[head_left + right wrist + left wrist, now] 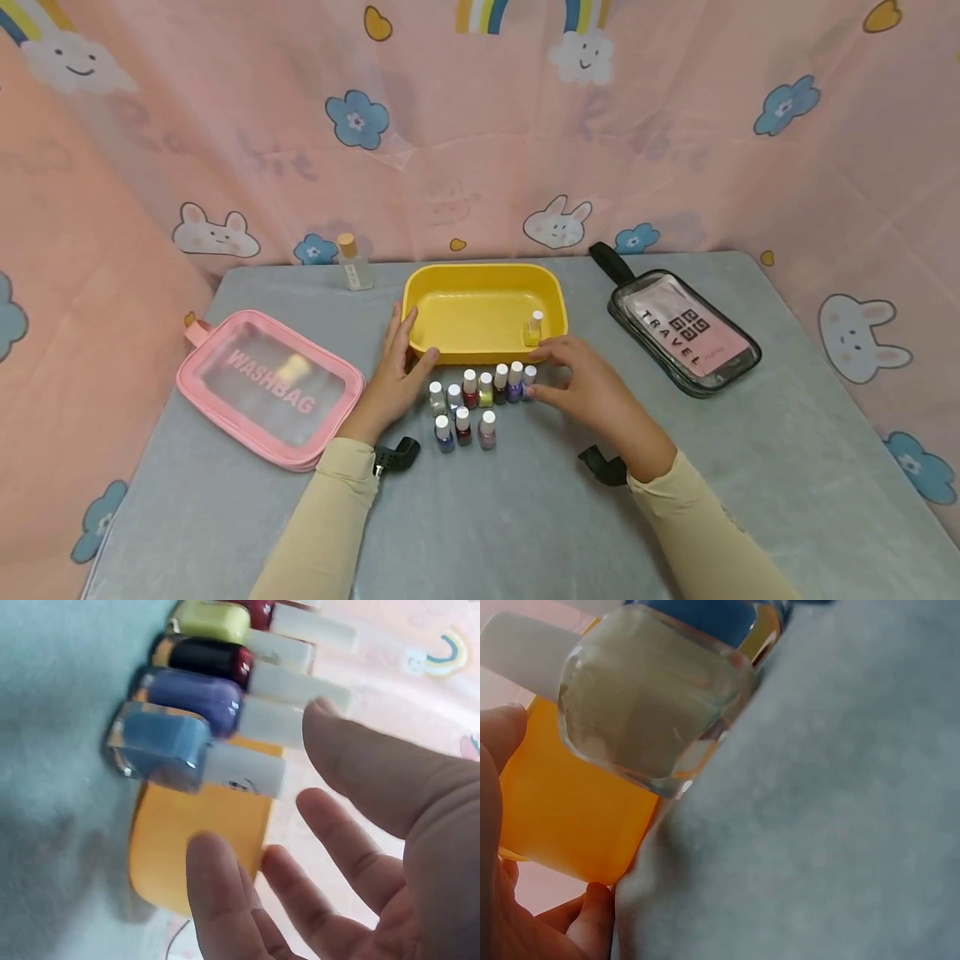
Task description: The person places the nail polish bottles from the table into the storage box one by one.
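My left hand (pixel 392 385) rests at the front left corner of a yellow tray (pixel 483 356), its fingers along the left side and its thumb by the front rim. My right hand (pixel 588 387) is over the tray's front right corner, thumb and fingers spread apart with nothing between them. Beside it stands a light blue nail polish bottle (pixel 161 746) with a white cap, at the right end of a row. Several other nail polish bottles (pixel 470 389) stand in front of the tray. One yellow nail polish bottle (pixel 533 331) stands inside the tray at the right.
A pink washbag (pixel 262 392) lies on the left of the grey table (pixel 480 525). To the right lies a black-edged clear travel pouch (pixel 686 329). A small clear bottle (pixel 356 271) with a wooden-looking cap stands at the back, near the printed pink cloth (pixel 450 158).
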`<move>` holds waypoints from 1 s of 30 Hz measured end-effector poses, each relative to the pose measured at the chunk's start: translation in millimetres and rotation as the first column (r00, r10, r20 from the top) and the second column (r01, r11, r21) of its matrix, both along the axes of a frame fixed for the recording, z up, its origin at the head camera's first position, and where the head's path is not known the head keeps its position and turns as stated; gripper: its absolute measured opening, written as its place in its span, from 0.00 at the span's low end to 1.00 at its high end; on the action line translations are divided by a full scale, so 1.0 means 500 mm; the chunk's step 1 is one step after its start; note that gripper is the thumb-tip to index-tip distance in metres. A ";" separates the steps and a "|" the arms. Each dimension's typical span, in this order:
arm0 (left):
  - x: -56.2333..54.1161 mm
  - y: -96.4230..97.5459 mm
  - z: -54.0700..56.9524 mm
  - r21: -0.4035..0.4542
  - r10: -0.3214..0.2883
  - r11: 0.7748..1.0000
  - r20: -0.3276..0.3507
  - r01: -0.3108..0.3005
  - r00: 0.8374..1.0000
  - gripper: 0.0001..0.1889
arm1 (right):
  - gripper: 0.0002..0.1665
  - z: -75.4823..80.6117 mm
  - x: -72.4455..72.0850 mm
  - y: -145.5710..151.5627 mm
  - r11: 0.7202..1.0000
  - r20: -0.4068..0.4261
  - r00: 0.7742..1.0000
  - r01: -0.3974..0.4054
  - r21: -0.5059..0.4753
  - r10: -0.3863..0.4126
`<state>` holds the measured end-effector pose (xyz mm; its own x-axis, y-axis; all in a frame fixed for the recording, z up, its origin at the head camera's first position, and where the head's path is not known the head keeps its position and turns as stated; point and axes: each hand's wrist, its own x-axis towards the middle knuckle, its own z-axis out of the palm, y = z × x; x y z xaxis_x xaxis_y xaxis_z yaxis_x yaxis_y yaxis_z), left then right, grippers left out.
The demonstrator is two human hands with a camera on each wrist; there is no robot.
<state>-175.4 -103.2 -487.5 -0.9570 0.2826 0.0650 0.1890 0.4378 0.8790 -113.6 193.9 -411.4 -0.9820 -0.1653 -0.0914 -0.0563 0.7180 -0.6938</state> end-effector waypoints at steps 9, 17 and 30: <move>-0.001 -0.001 -0.001 -0.004 -0.003 1.000 -0.001 0.003 1.000 0.41 | 0.21 -0.027 0.002 -0.015 0.998 -0.046 0.998 0.044 0.036 -0.042; -0.003 -0.001 -0.003 -0.001 0.002 1.000 -0.007 -0.002 1.000 0.41 | 0.18 -0.052 -0.006 -0.021 0.995 -0.057 0.998 0.037 0.096 -0.032; -0.004 -0.001 -0.004 0.004 -0.001 1.000 -0.015 0.001 1.000 0.41 | 0.10 -0.062 -0.006 -0.024 0.995 -0.109 0.993 0.045 0.088 -0.036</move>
